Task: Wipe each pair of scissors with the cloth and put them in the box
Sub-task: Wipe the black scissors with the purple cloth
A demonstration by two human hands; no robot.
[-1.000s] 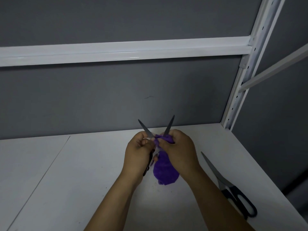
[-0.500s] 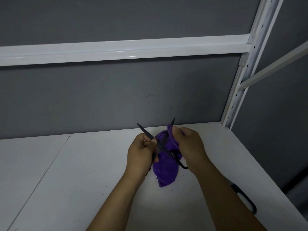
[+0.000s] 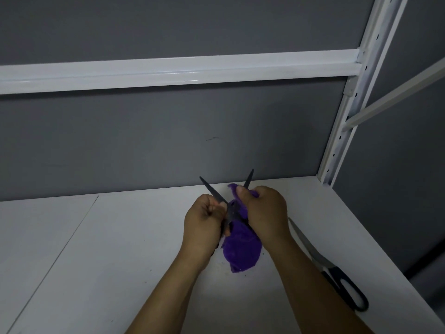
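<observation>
Wiping under way on the dark metal open scissors (image 3: 231,212), held above the white counter (image 3: 96,261), blades spread in a V pointing away. Since a second ago: purple fleecy cloth (image 3: 242,251) drawn up from the pivot along the right-hand blade, now bunched just below its tip, with the rest hanging down towards the counter. Left-hand blade bare. Probably one blade nearly done, the other yet to wipe, boxing not yet due. Grip of the left hand (image 3: 204,221): fisted round the handle end, knuckles up, steadying. Grip of the right hand (image 3: 266,210): pinching cloth around the blade, thumb on top, wrist angled inward. Steel black-handled scissors (image 3: 337,273) lying untouched on the counter beside the right forearm. No box in view.
</observation>
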